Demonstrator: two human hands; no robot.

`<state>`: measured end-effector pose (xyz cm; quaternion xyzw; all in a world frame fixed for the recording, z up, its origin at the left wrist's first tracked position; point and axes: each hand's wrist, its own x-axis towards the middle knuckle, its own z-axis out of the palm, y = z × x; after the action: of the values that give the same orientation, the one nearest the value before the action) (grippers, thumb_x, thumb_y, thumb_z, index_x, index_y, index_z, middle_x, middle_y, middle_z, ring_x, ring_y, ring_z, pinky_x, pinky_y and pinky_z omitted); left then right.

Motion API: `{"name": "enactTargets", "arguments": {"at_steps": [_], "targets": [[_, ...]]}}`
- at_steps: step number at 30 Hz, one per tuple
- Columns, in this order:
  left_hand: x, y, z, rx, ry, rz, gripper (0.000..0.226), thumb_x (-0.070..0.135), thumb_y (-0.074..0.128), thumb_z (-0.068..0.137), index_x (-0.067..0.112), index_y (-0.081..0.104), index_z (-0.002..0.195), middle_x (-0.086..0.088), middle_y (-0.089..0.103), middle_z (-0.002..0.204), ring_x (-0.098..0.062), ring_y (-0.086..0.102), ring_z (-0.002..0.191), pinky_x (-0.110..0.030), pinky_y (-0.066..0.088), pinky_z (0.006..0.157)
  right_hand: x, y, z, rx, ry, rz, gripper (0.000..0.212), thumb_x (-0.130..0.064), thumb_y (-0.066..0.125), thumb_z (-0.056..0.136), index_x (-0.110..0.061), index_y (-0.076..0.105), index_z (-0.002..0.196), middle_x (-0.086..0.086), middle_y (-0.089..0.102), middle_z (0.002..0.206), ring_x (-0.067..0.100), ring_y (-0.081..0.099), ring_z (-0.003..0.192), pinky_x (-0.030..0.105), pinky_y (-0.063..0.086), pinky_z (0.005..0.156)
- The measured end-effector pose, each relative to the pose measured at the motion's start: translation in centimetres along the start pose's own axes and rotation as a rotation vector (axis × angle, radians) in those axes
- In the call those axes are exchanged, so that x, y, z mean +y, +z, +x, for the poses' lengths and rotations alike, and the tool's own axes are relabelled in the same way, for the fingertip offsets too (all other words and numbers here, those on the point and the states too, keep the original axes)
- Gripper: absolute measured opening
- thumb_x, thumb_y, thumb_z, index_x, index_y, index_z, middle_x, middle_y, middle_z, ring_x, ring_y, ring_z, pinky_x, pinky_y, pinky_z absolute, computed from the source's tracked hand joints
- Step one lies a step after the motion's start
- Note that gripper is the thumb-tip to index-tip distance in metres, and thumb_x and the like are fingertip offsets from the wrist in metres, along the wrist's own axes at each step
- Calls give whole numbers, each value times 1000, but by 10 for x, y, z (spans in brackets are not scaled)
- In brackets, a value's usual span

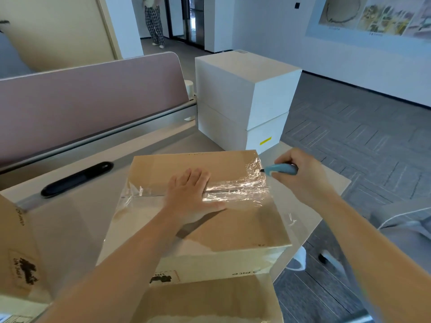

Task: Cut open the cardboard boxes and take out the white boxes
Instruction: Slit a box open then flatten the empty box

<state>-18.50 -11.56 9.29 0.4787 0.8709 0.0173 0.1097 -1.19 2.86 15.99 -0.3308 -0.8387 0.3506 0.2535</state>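
A sealed cardboard box point(235, 227) lies on the desk in front of me, its top seam covered with shiny clear tape point(235, 190). My left hand point(191, 197) presses flat on the lid over the seam, fingers straight. My right hand point(300, 176) grips a small blue cutter point(279, 170) at the box's far right corner, its tip touching the taped edge. Two white boxes point(242, 99) stand stacked at the desk's far right end, just behind the cardboard box.
Another cardboard box point(21, 259) stands at the left edge, and one more point(210, 299) sits below the box I work on. A black oblong cable slot point(77, 179) lies in the desk point(77, 220). A pink partition point(93, 99) runs behind. A person stands far off in the doorway.
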Motion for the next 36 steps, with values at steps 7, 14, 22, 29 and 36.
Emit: {"name": "enactTargets", "arguments": {"at_steps": [7, 14, 22, 29, 36], "targets": [[-8, -13, -9, 231, 113, -217, 43, 58, 59, 77, 20, 46, 91, 4, 51, 97, -23, 48, 100, -30, 30, 77, -10, 84, -47, 150, 164, 131, 14, -24, 56, 90, -22, 43, 96, -19, 48, 77, 5, 49, 73, 12, 38, 63], [-77, -14, -10, -22, 112, 55, 147, 98, -15, 18, 30, 2, 149, 4, -5, 157, -18, -6, 145, -35, -2, 115, -19, 105, -53, 182, 113, 218, 14, -18, 53, 91, -22, 40, 95, -20, 47, 77, -3, 47, 70, 18, 33, 58], [-86, -1, -53, 53, -210, -9, 126, 98, 0, 43, 30, 3, 149, 6, -4, 157, -18, -3, 145, -38, 0, 115, -30, 118, -23, 69, -45, 199, 13, -15, 55, 90, -19, 45, 98, -16, 48, 80, 6, 45, 71, 15, 27, 61], [-41, 6, -51, 151, -588, -113, 87, 74, 29, 82, 23, 9, 149, -2, 0, 158, -26, -4, 144, -45, -1, 114, -27, 111, -25, -103, -129, 350, 24, -9, 57, 87, -22, 42, 99, -23, 45, 87, -10, 47, 80, -5, 33, 67], [-1, -3, -52, 217, -649, -296, 77, 67, 46, 80, 12, 38, 133, -13, 30, 145, -33, 23, 136, -47, 19, 112, -11, 104, -35, -150, -121, 419, 19, -9, 57, 87, -23, 47, 93, -26, 49, 84, -11, 49, 76, -4, 34, 66]]}}
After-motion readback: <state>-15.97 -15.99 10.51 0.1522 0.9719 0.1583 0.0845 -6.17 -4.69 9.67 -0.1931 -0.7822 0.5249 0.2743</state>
